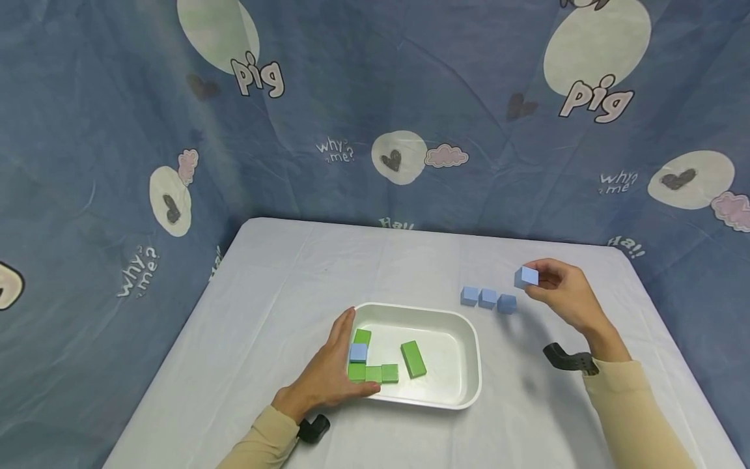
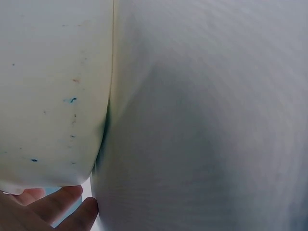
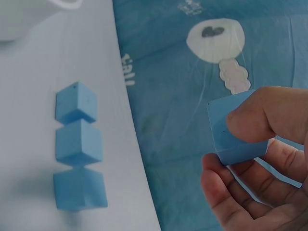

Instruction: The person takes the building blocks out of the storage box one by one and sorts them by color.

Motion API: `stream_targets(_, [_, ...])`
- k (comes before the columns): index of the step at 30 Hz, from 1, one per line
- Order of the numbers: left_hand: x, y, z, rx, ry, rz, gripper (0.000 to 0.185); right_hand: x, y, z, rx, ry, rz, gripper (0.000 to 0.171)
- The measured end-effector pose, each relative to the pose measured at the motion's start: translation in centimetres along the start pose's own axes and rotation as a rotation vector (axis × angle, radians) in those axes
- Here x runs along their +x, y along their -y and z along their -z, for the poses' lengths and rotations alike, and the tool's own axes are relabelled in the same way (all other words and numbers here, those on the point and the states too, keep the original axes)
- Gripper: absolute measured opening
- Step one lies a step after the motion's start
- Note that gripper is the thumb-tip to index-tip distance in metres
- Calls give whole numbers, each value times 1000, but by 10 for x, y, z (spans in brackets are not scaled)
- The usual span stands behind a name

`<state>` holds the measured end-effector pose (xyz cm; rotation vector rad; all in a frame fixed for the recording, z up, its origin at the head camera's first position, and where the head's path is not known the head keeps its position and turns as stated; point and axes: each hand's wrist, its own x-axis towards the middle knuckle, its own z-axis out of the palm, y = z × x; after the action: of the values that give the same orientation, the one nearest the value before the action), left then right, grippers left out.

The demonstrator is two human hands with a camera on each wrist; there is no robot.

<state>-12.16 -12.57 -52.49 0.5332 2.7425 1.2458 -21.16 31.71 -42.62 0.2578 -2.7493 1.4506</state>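
Observation:
At the left end of a white tray (image 1: 445, 326), my left hand (image 1: 328, 374) grips the tray, thumb along the near rim and fingers up the left side. Its fingertips show beside the tray's outer wall (image 2: 53, 120) in the left wrist view. Inside lie several green blocks (image 1: 373, 374) and a blue block (image 1: 358, 353), grouped at the left, with a longer green block (image 1: 413, 359) set apart. My right hand (image 1: 565, 293) pinches a blue cube (image 3: 236, 125) between thumb and fingers, raised over the table.
Three blue cubes (image 1: 487, 299) stand in a row on the white-covered table (image 1: 305, 273), just beyond the tray's far right corner. A blue printed curtain (image 1: 328, 98) hangs behind the table and along its sides.

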Motion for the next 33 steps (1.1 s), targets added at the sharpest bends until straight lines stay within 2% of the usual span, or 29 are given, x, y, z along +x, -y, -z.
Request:
stream_targets(14, [0,0,0,15,-6,-12,143,-6,-23,9,13,-25,-58,41])
stream_targets(22, [-1,0,0,22,-10,-13,142,-9,-40,7,-11,-39,-106,39])
stream_targets(33, [-1,-1,0,27,-8,-6,141,-11,-56,1,-53,-29,-111,40])
